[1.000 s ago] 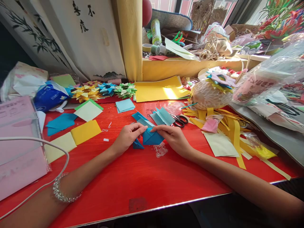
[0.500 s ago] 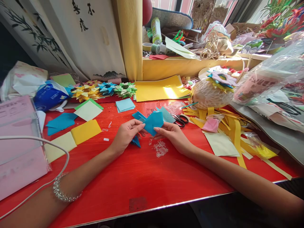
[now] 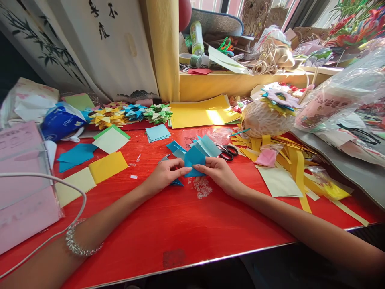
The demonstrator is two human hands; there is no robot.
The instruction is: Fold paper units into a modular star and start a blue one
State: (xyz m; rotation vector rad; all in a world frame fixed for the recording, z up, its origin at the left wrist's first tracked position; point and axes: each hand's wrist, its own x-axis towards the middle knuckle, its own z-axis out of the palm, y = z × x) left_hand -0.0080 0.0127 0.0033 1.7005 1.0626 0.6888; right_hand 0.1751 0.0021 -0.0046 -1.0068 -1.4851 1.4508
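Note:
A folded sheet of blue paper (image 3: 195, 158) is held up between my two hands over the red table (image 3: 192, 224). My left hand (image 3: 168, 172) pinches its left lower edge between thumb and fingers. On the other side, my right hand (image 3: 218, 171) grips the right edge, thumb on the near face. Behind it lie more folded blue pieces (image 3: 177, 148) and a light blue folded piece (image 3: 211, 146). Another blue folded piece (image 3: 177, 183) shows partly under my left hand. Clear scraps (image 3: 203, 189) lie just below the hands.
Black-handled scissors (image 3: 229, 152) rest right of the hands. Light blue squares (image 3: 158, 133), a yellow sheet (image 3: 108, 167) and folded paper stars (image 3: 108, 116) lie to the left and back. Yellow strips (image 3: 298, 176) and a foam-netted round thing (image 3: 264, 120) are at right. A white cable (image 3: 83, 196) crosses the left.
The blue paper has turned more upright, and its lower edge now sits lower between my hands. My left hand has shifted slightly right, closer to my right hand.

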